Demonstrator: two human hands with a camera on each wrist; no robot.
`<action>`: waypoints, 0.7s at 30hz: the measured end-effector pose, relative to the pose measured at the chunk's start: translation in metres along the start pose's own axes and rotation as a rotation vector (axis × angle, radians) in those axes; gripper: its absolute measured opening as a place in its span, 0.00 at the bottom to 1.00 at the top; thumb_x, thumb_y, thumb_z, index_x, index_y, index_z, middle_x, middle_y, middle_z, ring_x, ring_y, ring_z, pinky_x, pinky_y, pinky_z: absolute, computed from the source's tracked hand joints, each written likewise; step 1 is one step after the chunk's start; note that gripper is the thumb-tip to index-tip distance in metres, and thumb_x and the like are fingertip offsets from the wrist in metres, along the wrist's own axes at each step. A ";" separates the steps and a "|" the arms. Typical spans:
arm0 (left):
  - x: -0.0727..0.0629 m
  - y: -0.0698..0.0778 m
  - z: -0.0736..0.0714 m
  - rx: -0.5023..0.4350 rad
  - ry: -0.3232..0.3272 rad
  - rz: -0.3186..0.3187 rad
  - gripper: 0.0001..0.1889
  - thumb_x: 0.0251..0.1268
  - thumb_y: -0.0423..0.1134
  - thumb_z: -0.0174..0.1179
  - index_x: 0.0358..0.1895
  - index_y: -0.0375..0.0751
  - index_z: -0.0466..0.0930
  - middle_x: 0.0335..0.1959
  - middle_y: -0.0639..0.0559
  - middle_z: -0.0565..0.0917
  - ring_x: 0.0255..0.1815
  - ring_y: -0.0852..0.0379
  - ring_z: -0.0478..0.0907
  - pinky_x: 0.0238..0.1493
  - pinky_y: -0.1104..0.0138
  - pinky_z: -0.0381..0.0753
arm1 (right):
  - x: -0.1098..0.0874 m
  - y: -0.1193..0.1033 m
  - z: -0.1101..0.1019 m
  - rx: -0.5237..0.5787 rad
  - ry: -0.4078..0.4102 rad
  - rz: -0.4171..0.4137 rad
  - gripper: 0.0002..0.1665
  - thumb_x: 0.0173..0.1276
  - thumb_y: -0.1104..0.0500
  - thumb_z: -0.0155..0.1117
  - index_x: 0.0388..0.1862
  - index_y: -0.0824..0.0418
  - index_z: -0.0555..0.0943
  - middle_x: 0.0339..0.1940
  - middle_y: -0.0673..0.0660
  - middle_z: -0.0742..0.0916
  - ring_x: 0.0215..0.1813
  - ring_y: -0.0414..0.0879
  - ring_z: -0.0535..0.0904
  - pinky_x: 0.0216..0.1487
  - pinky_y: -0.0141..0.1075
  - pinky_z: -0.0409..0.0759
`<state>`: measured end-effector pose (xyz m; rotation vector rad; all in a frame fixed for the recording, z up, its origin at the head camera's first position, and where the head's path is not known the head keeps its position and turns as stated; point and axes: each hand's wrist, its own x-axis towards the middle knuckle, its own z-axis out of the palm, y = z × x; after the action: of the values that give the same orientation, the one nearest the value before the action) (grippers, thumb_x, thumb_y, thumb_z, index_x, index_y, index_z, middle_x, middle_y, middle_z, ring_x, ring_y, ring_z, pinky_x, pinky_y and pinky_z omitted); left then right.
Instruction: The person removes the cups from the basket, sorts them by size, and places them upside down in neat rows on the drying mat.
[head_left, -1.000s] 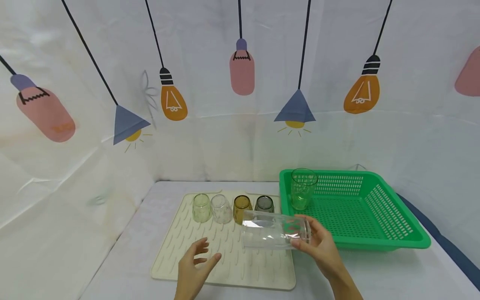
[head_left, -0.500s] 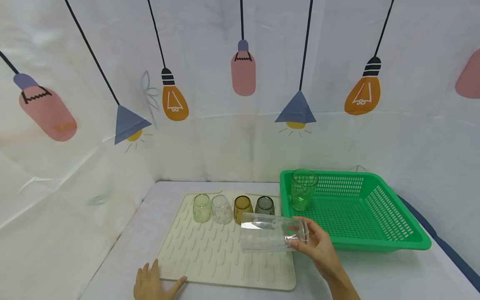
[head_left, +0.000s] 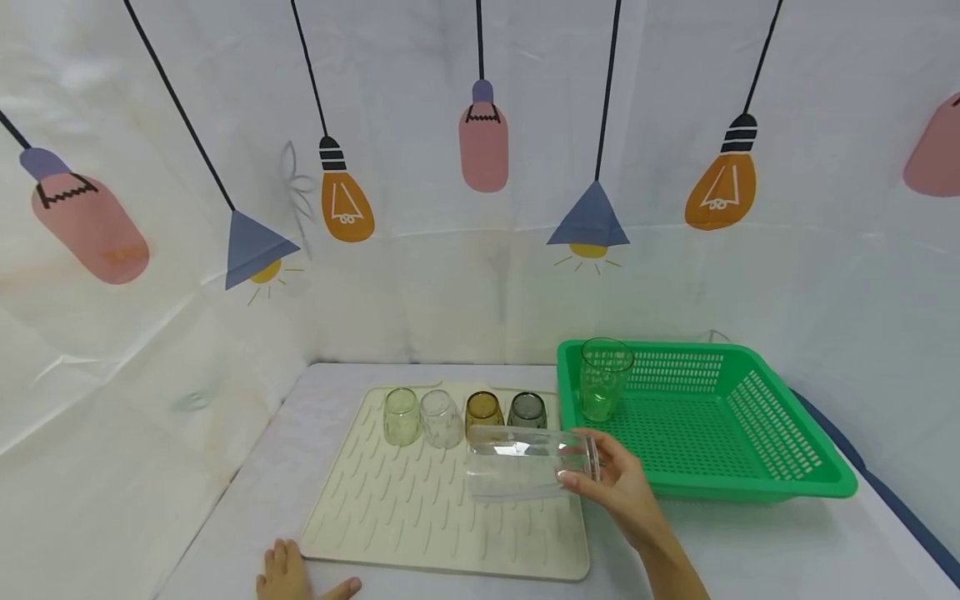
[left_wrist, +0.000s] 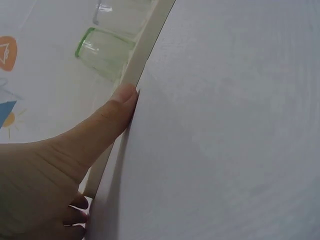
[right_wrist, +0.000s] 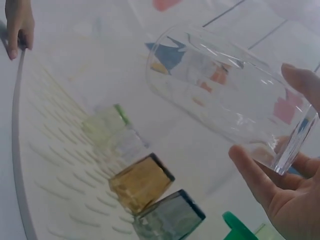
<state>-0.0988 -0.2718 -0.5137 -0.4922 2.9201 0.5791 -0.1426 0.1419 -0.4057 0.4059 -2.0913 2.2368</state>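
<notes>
My right hand (head_left: 618, 483) grips a tall clear drinking glass (head_left: 510, 475) near its thick base. The glass lies sideways in the air above the drying mat (head_left: 420, 525), its mouth toward the left. In the right wrist view the thumb is on one side of the glass (right_wrist: 220, 90) and the fingers are on the other. At the mat's near left corner is my left hand (head_left: 288, 575), thumb spread from the fingers. The left wrist view has that thumb (left_wrist: 112, 112) against the mat's edge.
Along the mat's back stand upturned small glasses: pale green (head_left: 402, 417), clear (head_left: 441, 421), amber (head_left: 483, 408) and grey (head_left: 527, 408). A green plastic basket (head_left: 757, 487) on the right holds a tall green-looking glass (head_left: 603, 379). Behind the table hangs a printed white sheet (head_left: 420, 292).
My left hand has moved from above the mat down and left to its near corner, fingers spreading. The right hand has shifted slightly left with the glass, still held sideways.
</notes>
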 end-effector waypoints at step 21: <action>0.003 0.004 0.008 -0.107 0.070 -0.017 0.66 0.42 0.68 0.64 0.62 0.08 0.45 0.64 0.11 0.42 0.67 0.20 0.37 0.63 0.31 0.36 | 0.034 0.011 0.040 -0.055 -0.020 0.049 0.34 0.53 0.66 0.72 0.58 0.70 0.70 0.50 0.68 0.80 0.45 0.52 0.82 0.39 0.35 0.83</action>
<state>-0.1027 -0.2658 -0.5201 -0.5606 2.9591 0.7330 -0.1712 0.0970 -0.4066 0.3796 -2.1908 2.2041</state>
